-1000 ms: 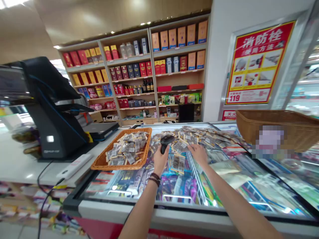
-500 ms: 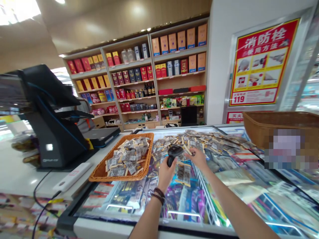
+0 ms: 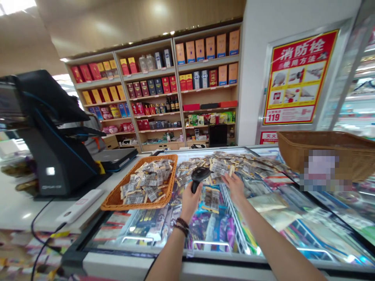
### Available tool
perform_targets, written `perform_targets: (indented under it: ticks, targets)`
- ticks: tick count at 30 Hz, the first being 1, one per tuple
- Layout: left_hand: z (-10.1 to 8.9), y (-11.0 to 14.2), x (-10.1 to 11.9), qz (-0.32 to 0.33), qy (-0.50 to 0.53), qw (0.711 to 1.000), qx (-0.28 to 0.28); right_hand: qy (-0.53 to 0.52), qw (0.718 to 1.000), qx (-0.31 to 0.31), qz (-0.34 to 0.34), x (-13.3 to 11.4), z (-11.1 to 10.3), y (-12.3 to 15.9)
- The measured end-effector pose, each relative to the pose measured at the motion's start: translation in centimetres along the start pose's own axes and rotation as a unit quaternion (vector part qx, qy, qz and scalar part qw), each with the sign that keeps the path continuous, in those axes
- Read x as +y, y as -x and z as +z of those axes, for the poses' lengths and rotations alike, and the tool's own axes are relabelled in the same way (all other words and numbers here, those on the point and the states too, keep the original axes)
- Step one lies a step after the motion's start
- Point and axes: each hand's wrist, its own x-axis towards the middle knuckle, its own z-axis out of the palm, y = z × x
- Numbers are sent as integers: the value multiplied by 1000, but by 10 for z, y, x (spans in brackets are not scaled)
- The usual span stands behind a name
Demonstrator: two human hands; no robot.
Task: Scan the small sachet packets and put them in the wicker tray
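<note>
My left hand (image 3: 190, 203), with a dark beaded bracelet at its wrist, is wrapped around the handle of a black barcode scanner (image 3: 200, 174). The scanner's head points right, toward my right hand (image 3: 236, 188). Between the fingers of that hand is the edge of a small clear packet (image 3: 218, 167) with tan ends, its printed side toward the scanner. A similar packet (image 3: 211, 199) with dark contents lies on the freezer glass below the scanner. More such packets (image 3: 254, 166) are spread in a loose pile behind my hands.
An orange wicker basket (image 3: 109, 202) holding several packets stands to the left. Beyond it are a flat black scale (image 3: 117, 158) and a black register terminal (image 3: 63, 156). The glass-topped freezer (image 3: 123, 257) spans the front. A brown basket (image 3: 285, 150) stands at the right.
The view has shifted slightly, moving the surroundings left. My right hand has turned the packet and moved a little away from the scanner. My left hand still grips the scanner.
</note>
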Motion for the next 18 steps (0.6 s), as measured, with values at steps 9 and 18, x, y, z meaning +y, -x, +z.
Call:
perform_targets:
  ticks: [9,18]
  targets:
    - [-1,3,6,-2,5,1000,-14,-12,1000,6,-15,3,-1,0]
    - [-3,4,11,14,8,1000,21,-16,1000,20,-1,4,5,1]
